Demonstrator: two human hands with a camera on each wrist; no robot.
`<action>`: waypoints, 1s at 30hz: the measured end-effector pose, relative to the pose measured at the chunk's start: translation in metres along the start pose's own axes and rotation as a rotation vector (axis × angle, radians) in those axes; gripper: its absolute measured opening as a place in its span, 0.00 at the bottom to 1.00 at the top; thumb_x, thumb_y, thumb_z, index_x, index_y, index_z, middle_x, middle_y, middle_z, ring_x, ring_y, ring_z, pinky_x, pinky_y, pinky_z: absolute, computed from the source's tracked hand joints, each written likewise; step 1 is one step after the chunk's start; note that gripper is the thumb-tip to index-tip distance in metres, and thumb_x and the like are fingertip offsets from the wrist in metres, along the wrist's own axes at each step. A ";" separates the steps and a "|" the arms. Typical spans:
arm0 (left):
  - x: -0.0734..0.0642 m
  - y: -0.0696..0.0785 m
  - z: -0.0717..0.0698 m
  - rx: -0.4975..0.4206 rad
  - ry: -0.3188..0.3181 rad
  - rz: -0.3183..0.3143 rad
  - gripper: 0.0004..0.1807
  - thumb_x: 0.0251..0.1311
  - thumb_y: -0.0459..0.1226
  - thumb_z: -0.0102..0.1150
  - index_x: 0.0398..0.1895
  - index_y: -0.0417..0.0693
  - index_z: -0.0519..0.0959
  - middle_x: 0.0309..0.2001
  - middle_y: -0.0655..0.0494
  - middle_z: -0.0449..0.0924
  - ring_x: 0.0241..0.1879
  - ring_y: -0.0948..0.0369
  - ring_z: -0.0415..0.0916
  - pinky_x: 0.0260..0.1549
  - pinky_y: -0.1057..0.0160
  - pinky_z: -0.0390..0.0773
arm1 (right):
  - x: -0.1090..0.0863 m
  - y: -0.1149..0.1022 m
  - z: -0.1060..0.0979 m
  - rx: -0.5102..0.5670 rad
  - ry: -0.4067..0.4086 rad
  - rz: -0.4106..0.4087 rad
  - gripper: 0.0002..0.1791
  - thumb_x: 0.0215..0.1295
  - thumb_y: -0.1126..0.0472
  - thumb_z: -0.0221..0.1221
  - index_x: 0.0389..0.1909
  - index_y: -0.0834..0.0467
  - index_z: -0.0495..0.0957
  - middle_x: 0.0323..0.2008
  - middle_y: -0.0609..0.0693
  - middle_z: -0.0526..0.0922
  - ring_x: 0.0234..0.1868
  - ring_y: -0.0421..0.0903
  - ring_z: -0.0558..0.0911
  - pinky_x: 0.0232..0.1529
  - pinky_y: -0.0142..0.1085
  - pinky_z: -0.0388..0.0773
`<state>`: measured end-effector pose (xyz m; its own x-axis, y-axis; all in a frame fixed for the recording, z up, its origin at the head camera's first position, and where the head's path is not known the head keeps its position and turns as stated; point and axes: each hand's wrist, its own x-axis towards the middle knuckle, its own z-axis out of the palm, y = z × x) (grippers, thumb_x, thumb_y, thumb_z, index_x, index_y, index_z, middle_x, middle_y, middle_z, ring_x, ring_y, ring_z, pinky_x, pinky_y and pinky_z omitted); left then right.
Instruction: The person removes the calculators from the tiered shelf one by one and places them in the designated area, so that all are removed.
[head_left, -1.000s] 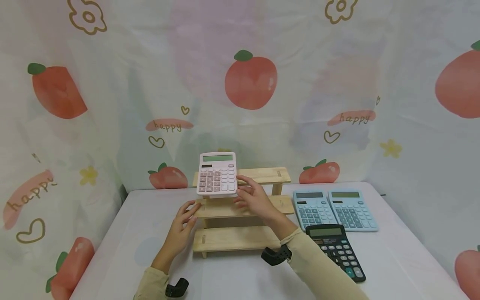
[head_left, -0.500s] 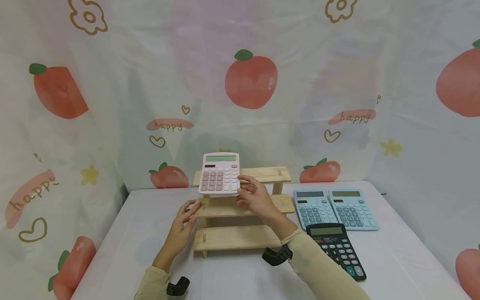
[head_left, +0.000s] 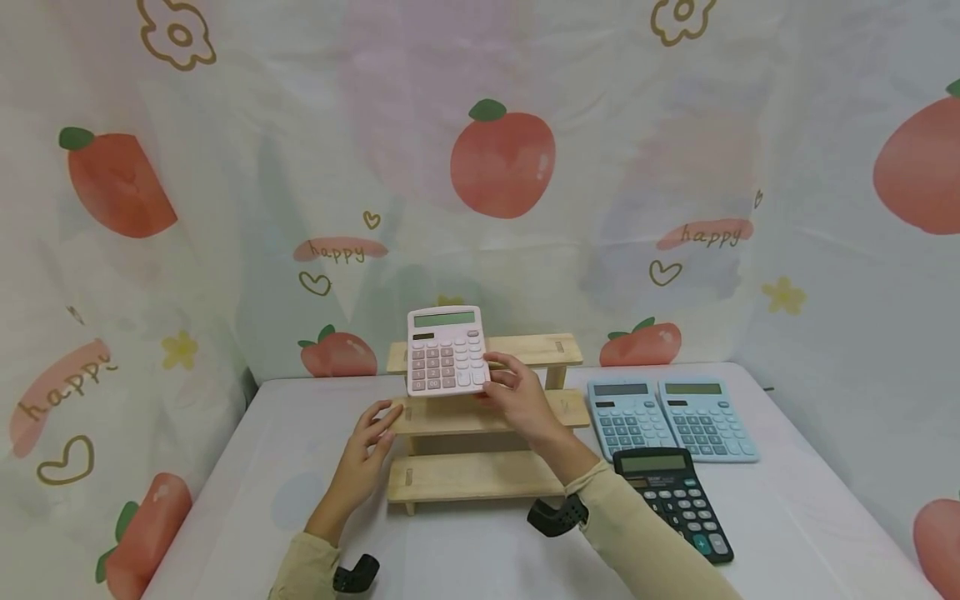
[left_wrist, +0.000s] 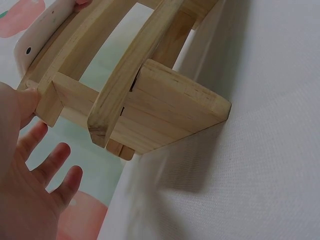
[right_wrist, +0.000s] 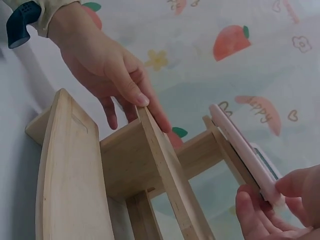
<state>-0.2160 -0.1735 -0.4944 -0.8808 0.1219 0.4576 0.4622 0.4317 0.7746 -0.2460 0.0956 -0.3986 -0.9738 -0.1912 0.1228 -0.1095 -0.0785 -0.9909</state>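
The pink calculator leans upright at the top step of the three-step wooden stand, towards its left side. My right hand pinches the calculator's lower right corner. Seen in the right wrist view, the thumb is on the face of the calculator and fingers are behind and below it. At the left end of the middle step, my left hand grips the board between thumb and index finger. Its other fingers spread free beside the stand in the left wrist view. A corner of the calculator shows there too.
Two light blue calculators lie side by side on the white table, right of the stand. In front of them lies a black calculator, partly covered by the right sleeve. A printed fabric backdrop surrounds the table.
The pink calculator has shifted to the right and slightly down along the top step, with my right hand moving along. My left hand stays on the middle step.
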 end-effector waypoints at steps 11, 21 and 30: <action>0.000 0.000 0.000 0.009 -0.003 -0.003 0.22 0.75 0.34 0.51 0.69 0.41 0.74 0.72 0.39 0.65 0.64 0.43 0.68 0.55 0.53 0.76 | 0.001 -0.001 -0.003 0.134 -0.051 0.111 0.31 0.73 0.77 0.49 0.75 0.60 0.62 0.65 0.69 0.74 0.48 0.39 0.84 0.51 0.35 0.84; -0.001 -0.002 0.001 0.006 0.000 -0.007 0.21 0.75 0.34 0.51 0.69 0.43 0.74 0.72 0.40 0.66 0.64 0.44 0.68 0.55 0.51 0.76 | -0.006 -0.004 -0.008 0.196 -0.031 0.174 0.31 0.74 0.74 0.48 0.76 0.57 0.61 0.69 0.67 0.71 0.50 0.40 0.84 0.50 0.32 0.83; -0.002 -0.001 0.000 0.004 0.002 -0.015 0.21 0.75 0.35 0.50 0.69 0.45 0.74 0.73 0.43 0.66 0.64 0.46 0.69 0.55 0.50 0.76 | -0.019 -0.009 -0.017 0.196 -0.036 0.168 0.32 0.74 0.75 0.48 0.77 0.59 0.60 0.71 0.68 0.69 0.50 0.39 0.84 0.50 0.31 0.83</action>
<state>-0.2147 -0.1739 -0.4964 -0.8875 0.1139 0.4466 0.4484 0.4372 0.7796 -0.2294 0.1163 -0.3925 -0.9670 -0.2518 -0.0377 0.0977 -0.2304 -0.9682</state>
